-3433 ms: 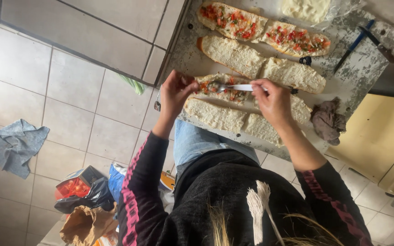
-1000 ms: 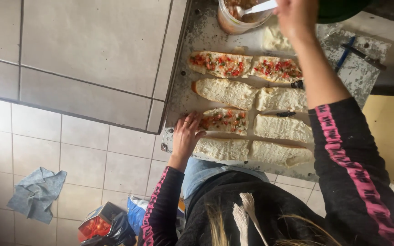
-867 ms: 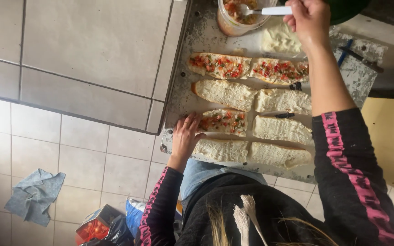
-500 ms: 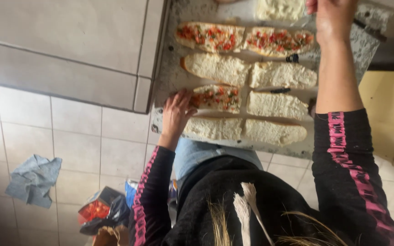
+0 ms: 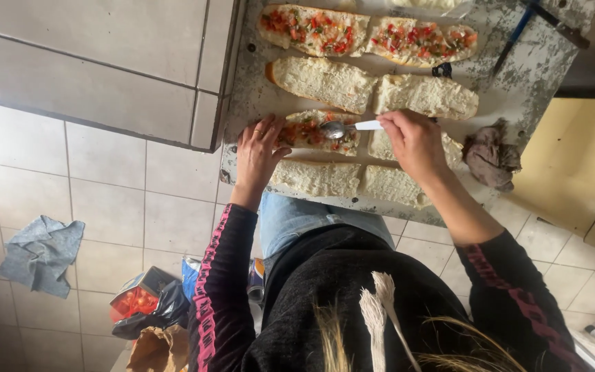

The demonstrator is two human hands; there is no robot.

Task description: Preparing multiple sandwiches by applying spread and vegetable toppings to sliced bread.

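Note:
Halved baguette pieces lie in rows on a worn metal worktop (image 5: 242, 83). The two far pieces (image 5: 311, 29) carry chopped tomato topping; the plain row (image 5: 325, 83) lies below them. My left hand (image 5: 257, 148) rests flat on the left end of a partly topped bread piece (image 5: 311, 131). My right hand (image 5: 414, 141) grips a spoon (image 5: 342, 128) by its white handle, its bowl lying on that topped piece. Two plain pieces (image 5: 315, 178) lie nearest me.
A crumpled dark rag (image 5: 490, 155) sits at the worktop's right end, and a blue-handled tool (image 5: 514, 34) lies at the far right. On the tiled floor are a grey cloth (image 5: 43, 251) and bags with a tomato package (image 5: 142, 303).
My right hand has come back from the container at the far end and brought the spoon down onto the partly topped bread. My left hand stayed on that bread.

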